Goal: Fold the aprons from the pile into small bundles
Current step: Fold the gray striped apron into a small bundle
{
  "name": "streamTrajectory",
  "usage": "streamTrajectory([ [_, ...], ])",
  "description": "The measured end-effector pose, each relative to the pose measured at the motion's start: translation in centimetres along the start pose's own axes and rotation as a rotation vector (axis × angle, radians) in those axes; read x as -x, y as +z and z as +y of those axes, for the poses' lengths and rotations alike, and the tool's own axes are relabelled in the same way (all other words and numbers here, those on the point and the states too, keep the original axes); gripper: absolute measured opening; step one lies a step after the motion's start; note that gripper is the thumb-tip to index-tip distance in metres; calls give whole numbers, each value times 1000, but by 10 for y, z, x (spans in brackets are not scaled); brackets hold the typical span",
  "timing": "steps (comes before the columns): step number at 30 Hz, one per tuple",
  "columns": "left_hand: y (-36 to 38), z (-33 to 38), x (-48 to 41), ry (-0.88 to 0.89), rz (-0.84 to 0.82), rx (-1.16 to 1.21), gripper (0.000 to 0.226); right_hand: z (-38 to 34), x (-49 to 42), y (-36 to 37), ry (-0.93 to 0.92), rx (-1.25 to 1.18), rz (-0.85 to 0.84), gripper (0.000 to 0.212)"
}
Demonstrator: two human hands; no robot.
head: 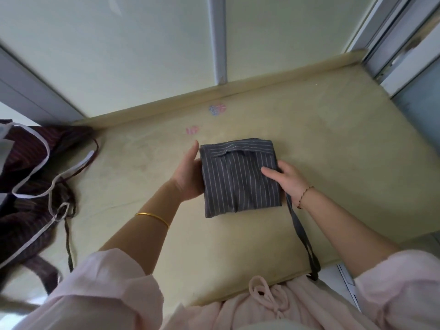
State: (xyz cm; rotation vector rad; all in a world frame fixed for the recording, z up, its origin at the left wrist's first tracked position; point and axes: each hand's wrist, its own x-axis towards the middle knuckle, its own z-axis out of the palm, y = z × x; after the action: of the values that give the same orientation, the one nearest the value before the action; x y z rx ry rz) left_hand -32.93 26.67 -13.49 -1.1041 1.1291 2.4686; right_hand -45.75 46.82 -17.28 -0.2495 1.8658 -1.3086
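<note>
A grey apron with thin white stripes (238, 179) lies folded into a small square on the yellowish pad (333, 144). My left hand (188, 177) cups its left edge, fingers reaching under the fabric. My right hand (288, 182) rests on the right side, fingers pressing the top layer. A grey strap (302, 234) trails from the bundle's right edge down over the front rim of the pad. At the left edge lies the pile of dark maroon striped aprons (26, 186) with white and dark straps.
A raised lip (214, 94) borders the pad at the back, under pale panels and a metal frame. Small pink and blue marks (216, 109) sit on the pad behind the bundle. My pink sleeves and a drawstring fill the bottom.
</note>
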Motion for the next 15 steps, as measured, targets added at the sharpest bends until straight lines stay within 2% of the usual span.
streamTrajectory([
  [3,4,-10,1,58,132,-214,55,-1,-2,5,-75,180,66,20],
  [6,7,-21,-4,155,386,-400,58,-1,-8,9,-64,289,115,25],
  [9,14,-34,-3,219,529,-507,46,-3,-11,14,-63,315,180,25],
  [12,19,-52,3,247,636,-621,43,-5,-10,20,-73,322,232,21],
  [15,24,-58,1,267,742,-777,38,-6,-8,19,-61,327,225,24],
])
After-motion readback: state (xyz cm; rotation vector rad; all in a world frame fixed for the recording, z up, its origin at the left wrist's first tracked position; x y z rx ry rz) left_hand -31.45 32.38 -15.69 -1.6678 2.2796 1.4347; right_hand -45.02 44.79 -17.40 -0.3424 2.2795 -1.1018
